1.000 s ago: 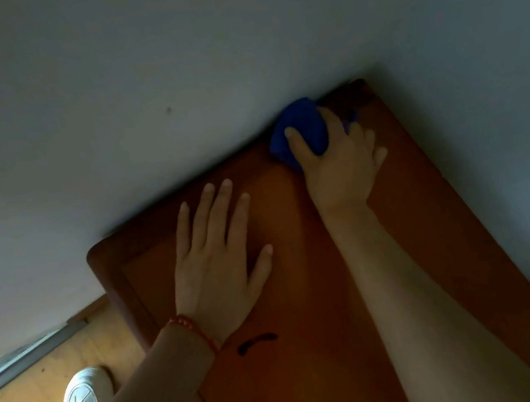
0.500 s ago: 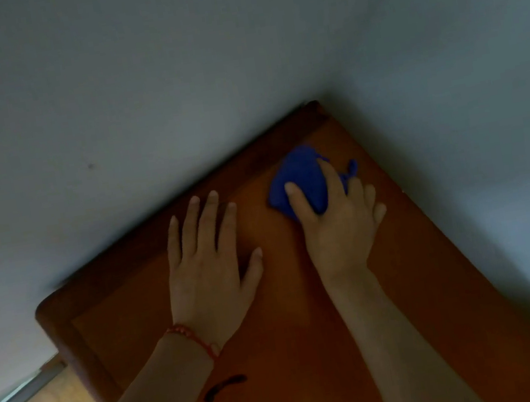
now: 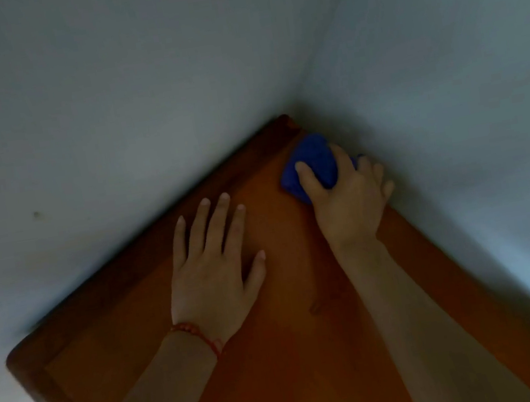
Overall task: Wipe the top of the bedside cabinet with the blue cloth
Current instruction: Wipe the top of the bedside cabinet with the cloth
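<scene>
Right hand point(image 3: 348, 202) gripped the bunched blue cloth point(image 3: 311, 163), scrubbing the orange wooden bedside cabinet's point(image 3: 299, 350) far corner. Left hand point(image 3: 214, 270) lay flat and spread beside it, likely bracing.

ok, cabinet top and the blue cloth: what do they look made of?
Cabinet top: looks like wood or wood veneer with a smooth orange-brown finish and a raised darker edge strip; grain is too blurred to confirm. Blue cloth: soft fabric, bunched into rounded folds under the right hand, matte; possibly microfibre, weave not visible. Left hand rests flat on the top.
</scene>
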A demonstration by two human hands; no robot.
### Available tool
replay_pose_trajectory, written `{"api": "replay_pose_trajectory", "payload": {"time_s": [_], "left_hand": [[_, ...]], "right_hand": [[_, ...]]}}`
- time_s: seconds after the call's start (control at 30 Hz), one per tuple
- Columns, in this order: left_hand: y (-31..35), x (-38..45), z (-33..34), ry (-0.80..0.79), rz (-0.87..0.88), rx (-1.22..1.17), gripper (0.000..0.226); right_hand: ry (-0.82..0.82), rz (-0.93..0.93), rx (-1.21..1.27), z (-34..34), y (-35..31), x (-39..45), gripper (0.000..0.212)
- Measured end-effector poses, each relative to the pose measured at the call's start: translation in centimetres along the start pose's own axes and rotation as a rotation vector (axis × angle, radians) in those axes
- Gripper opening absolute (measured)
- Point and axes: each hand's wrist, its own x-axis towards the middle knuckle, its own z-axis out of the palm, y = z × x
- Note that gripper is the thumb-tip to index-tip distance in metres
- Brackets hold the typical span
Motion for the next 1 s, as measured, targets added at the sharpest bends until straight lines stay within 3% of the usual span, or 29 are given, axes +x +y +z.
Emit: {"api": "replay_pose_trajectory", "payload": {"time_s": [0.17,0.57,0.8,1.0], "left_hand": [[-0.1,0.0,0.2,0.032,0.013,-0.009,0.062],[-0.2,-0.4,-0.7,0.027,0.044,-0.125,0.065],[-2.4,-0.7,-3.6,-0.156,0.153,-0.119,0.068],[-2.8,-2.6,-9.1,-0.202,0.306,0.009,0.059]], "right_hand": [[-0.049,-0.059,0.021,1.1,-1.8,2.6,0.061],[-0.099,-0.06,0.054,-2.8,-0.1,-2.3,0.057],[-0.116,-0.067,-0.028,-6.0,0.5,-6.6,0.052],[-0.112,0.009,-0.103,-10.3,-0.9,-10.5,0.051]]}}
